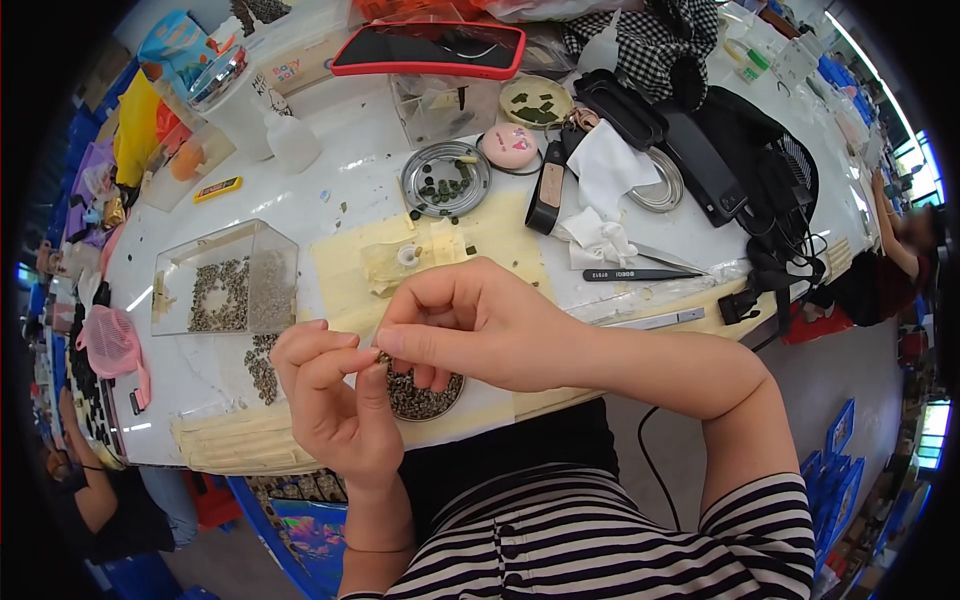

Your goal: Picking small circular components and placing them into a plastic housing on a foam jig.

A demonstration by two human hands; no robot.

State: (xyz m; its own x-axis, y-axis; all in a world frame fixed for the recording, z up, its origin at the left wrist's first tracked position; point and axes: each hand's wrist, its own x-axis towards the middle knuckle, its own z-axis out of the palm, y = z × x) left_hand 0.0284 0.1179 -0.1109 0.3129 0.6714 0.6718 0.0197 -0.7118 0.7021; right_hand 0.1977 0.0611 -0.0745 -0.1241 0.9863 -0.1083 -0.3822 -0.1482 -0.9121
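Observation:
My left hand (340, 405) and my right hand (470, 325) meet over the near edge of the table. Thumb and forefinger are pinched on both, tips together, on something too small to make out. Just beneath them, partly hidden by my fingers, is a round dish of small grey-brown pieces (428, 398). More such pieces lie in a loose pile (262, 368) left of my left hand. Behind that pile stands a clear plastic box (275, 245) holding similar bits. A metal dish (480, 190) with dark green pieces sits beyond my right hand.
Black tweezers (640, 274) and crumpled white tissue (597, 240) lie to the right, near a black bag (765, 150). At the back a red-cased phone (430, 50) is raised over the table. A pink strainer (112, 340) is at far left. Other people work on both sides.

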